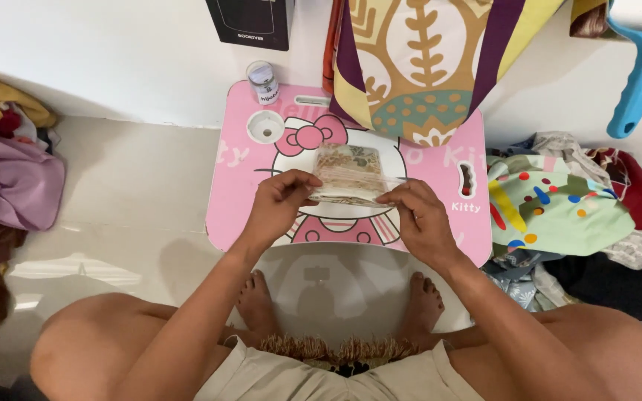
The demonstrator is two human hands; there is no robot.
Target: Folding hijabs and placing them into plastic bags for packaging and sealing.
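I see my left hand (280, 199) and right hand (419, 215) each pinching one end of a single folded cloth (351, 177), held just above the pink bench (440, 167). One small jar (263, 82) stands at the bench's far left corner, beside one round cup hole (265, 128).

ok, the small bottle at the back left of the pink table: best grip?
Take the small bottle by its clear body just below the cap, coming from above or from the front. It stands upright at the table's back edge, near the wall; both hands are on the folded cloth.
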